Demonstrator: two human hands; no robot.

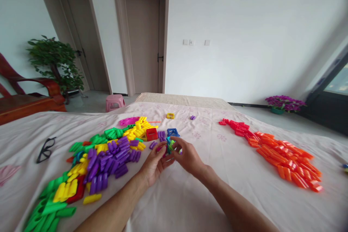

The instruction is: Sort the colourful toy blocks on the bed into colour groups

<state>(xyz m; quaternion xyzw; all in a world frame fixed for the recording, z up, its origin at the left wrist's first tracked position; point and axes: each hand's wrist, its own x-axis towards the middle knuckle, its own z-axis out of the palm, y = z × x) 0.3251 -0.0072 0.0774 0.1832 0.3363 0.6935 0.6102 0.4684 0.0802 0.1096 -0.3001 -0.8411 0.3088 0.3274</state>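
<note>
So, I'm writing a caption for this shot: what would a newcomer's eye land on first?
Probably the bright heap of mostly purple, yellow and green plastic pieces on the left of the cloth. Next, the band of orange and red pieces on the right. Between the two, the left hand and right hand meet around small coloured pieces.

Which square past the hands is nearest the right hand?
The blue frame, just beyond the right hand's fingertips; the red frame sits farther left, and the yellow frame lies farther back on the cloth.

Central pieces [169, 142] perhaps teal and lime.
</note>
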